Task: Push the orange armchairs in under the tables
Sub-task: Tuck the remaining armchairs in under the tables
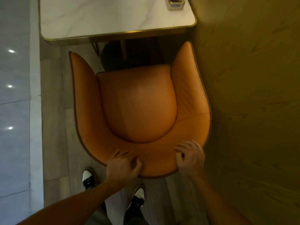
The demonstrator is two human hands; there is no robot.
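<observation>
An orange leather armchair point(139, 103) fills the middle of the head view, seen from above, its open front facing a white marble table point(100, 17) with a brass rim. The armrest tips stop just short of the table's near edge, with the seat outside it. My left hand point(123, 164) grips the top of the curved backrest at its left rear. My right hand point(190, 158) grips the same backrest edge at its right rear. Fingers of both hands curl over the cushion top.
A wood-panelled wall point(251, 95) runs close along the chair's right side. A dark round table base point(113, 56) stands under the table. A glass holder point(176, 2) sits on the table's far right corner. Glossy pale floor tiles point(14, 95) lie left. My two shoes point(88, 177) stand behind the chair.
</observation>
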